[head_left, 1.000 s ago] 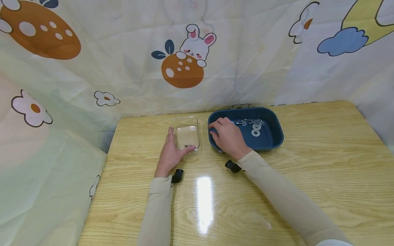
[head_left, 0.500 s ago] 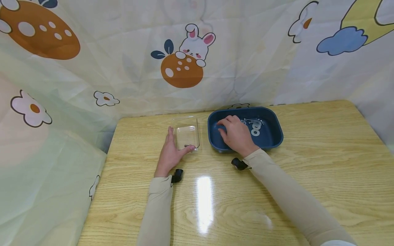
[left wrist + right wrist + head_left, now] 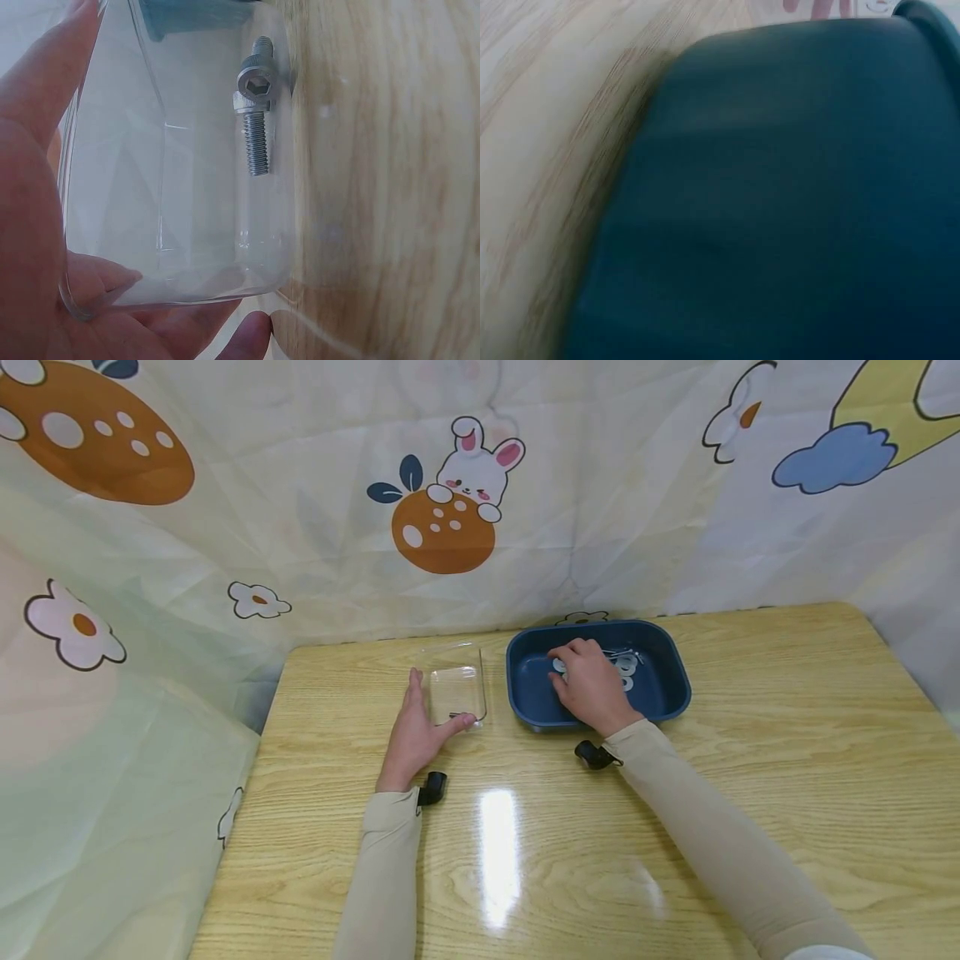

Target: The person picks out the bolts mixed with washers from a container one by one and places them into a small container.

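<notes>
On the desk [image 3: 787, 718], picking from the blue tray [image 3: 534, 693] looks to be the step, wanting a fingertip pinch next. Against the clear box [image 3: 456, 692], the left hand's [image 3: 417, 739] grip spreads wide; the right hand [image 3: 594, 687] dips bent-fingered into the tray, its hold I can't tell. Washers [image 3: 628, 670] lie beside it, bolts [image 3: 256, 142] in the box.

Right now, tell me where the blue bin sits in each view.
Head: the blue bin, just right of centre, right hand over it.
Left wrist: part of the blue bin, top edge, through the clear box.
Right wrist: the blue bin fills the centre and right.
Shared landmark: the wooden tabletop.
</notes>
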{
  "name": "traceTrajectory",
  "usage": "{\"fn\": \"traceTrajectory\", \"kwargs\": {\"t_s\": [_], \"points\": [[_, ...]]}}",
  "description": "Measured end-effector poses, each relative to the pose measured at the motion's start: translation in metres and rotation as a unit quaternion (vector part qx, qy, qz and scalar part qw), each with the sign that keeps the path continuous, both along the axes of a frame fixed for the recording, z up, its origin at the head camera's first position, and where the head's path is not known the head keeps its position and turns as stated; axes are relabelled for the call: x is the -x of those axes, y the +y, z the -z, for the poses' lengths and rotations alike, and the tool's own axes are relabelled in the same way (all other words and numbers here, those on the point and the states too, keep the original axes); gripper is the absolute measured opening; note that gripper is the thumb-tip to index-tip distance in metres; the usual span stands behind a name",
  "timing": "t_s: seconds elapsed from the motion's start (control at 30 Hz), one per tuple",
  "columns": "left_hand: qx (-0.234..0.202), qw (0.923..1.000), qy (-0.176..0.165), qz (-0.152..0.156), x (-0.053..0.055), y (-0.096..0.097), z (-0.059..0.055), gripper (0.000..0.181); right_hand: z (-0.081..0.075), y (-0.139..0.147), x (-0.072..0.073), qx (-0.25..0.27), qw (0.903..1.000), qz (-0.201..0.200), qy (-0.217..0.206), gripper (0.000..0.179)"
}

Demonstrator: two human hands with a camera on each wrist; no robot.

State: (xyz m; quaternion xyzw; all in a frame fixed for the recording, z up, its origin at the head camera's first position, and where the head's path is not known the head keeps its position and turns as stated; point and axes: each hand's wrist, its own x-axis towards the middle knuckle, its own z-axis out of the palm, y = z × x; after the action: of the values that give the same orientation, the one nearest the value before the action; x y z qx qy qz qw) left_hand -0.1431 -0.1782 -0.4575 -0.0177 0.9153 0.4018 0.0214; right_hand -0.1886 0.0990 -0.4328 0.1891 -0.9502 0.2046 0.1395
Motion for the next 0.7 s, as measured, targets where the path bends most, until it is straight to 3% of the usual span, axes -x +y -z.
{"fn": "traceTrajectory", "kwargs": {"t_s": [0.47,0.7], "points": [[-0.001,1.0000,0.000,0.002,0.000,-0.001,0.000,0.126,0.005,0.017,0.008,-0.017,0.9979,0.021,-0.059,0.037],[0.007,1.0000,0.000,0.002,0.001,-0.001,0.001,0.126,0.005,0.021,0.013,-0.027,0.9931,0.038,-0.108,0.040]]}}
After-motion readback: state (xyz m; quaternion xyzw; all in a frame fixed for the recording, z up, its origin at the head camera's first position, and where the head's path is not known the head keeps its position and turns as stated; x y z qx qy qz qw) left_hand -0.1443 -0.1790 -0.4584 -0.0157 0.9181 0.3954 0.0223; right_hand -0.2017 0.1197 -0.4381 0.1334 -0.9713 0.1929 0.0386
